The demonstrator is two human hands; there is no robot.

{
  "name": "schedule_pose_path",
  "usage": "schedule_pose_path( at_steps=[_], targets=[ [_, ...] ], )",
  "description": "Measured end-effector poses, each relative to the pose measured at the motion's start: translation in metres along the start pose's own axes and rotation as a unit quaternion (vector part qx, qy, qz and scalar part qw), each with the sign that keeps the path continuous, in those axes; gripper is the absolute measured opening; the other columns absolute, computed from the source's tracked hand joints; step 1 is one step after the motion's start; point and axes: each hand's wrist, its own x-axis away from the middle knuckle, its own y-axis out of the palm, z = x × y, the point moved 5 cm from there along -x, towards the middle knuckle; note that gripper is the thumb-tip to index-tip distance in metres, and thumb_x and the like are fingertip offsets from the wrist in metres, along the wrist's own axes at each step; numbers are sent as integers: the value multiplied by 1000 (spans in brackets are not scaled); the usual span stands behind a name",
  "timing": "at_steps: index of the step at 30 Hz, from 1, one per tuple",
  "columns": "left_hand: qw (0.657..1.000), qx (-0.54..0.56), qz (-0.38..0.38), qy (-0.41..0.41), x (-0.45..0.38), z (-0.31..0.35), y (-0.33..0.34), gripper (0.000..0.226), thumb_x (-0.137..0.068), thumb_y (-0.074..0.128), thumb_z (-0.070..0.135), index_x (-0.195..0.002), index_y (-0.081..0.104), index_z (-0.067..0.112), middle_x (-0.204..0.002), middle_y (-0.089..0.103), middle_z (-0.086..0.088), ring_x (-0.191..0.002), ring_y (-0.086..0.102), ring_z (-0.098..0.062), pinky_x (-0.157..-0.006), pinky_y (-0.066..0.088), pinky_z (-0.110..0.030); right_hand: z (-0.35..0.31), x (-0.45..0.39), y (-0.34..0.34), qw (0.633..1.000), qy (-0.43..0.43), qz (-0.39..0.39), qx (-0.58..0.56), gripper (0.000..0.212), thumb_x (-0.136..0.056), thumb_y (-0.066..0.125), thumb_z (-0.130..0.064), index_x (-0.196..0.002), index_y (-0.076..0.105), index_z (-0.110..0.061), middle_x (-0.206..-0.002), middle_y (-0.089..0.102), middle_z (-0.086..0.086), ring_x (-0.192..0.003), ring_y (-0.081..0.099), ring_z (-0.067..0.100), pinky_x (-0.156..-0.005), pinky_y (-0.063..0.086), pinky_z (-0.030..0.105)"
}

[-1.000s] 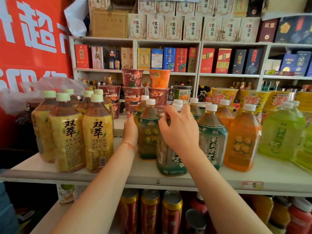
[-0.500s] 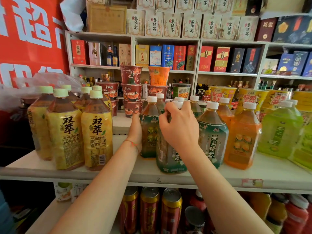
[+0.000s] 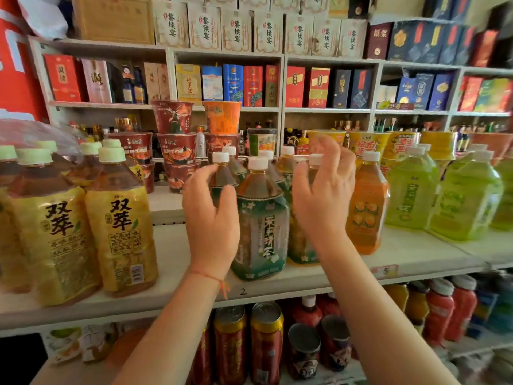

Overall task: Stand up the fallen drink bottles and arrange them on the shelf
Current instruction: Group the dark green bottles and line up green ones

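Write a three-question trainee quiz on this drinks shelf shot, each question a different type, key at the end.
1. True or false: the green-label tea bottle at the shelf front stands upright.
2. What sits right of the orange drink bottle? A) yellow-label tea bottles B) green drink bottles C) cans
3. Fill in: neither the left hand nor the right hand ____ a bottle.

Key: 1 true; 2 B, the green drink bottles; 3 grips, since the fingers are spread either side of the front bottle.
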Motion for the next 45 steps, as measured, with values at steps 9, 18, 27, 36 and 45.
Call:
schedule_pose_path(
  at_steps=[9,18,27,36,45],
  targets=[
    [966,-16,-106,235,62,57,83,20,-97,51,9,-99,70,5,-92,68,-2,-88,62,-10,-80,51,-24,59,-5,-35,997,0,-43,-56,33,-103,38,-27,-93,66,-14,-83,64,-5,-74,55,7,-61,38,14],
    [973,81,-184,-116,68,66,239,71,-95,33,60,-159,17,34,-161,25,13,-143,26,-1,-116,24,-21,179,-57,-37,886,136,-400,-190,96,-77,85,-28,-150,24,-23,-123,52,-10,-100,54,1,-68,44,6],
    [953,49,-5,-299,50,-1,277,69,-89,62,42,-151,35,28,-139,55,-2,-125,56,-23,-102,49,-44,236,-74,-50,904,81,-381,-173,105,-64,88,-51,-146,25,-33,-133,46,5,-114,55,21,-96,54,42],
    [922,-346,-30,-170,31,1,294,108,-75,82,53,-157,14,35,-148,29,-16,-133,40,-37,-104,43,-48,260,-85,-84,935,47,-340,-85,103,-68,83,-57,-148,25,-29,-130,43,5,-117,49,25,-90,45,33],
    [885,-444,-60,-129,4,9,301,103,-68,84,60,-144,34,12,-144,40,-17,-134,37,-34,-100,45,-42,264,-86,-88,921,87,-357,-127,102,-66,86,-52,-145,25,-35,-131,40,1,-116,49,22,-98,52,48]
  ],
)
